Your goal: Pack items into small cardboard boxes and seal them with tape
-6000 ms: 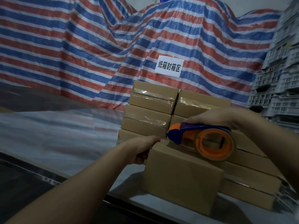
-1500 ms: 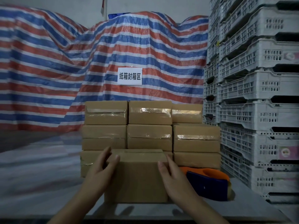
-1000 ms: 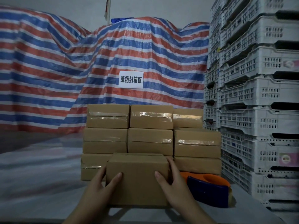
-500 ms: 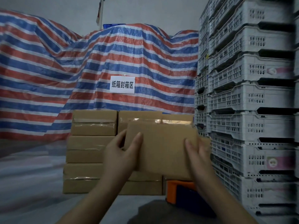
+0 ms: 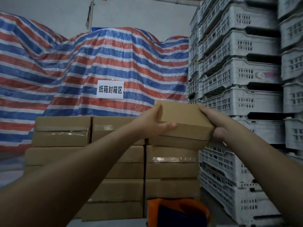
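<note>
Left hand [image 5: 151, 124]: showing bare, wearing no glove, ring or watch.
Right hand [image 5: 214, 122]: showing bare too, nothing worn at the wrist.
Forearms: both showing uncovered along their whole visible length, no sleeve edge coming into view.
Fingernails: looking short where visible; dim light hiding detail.

Light: dim, no lamp or window in view. Rear wall [image 5: 134, 12]: plain, pale grey; a thin pole [image 5: 89, 15] stands against it at upper centre. Below it, a red, blue and white striped tarpaulin [image 5: 114, 63] drapes over a bulky, uneven mass, spanning left to centre. White paper sign [image 5: 110, 89] with black printed characters fixed to the tarpaulin near centre. Right side: tall stacks of white perforated plastic crates [image 5: 237, 76], rising out of frame. Pale surface [image 5: 9, 174] visible at lower left.
</note>
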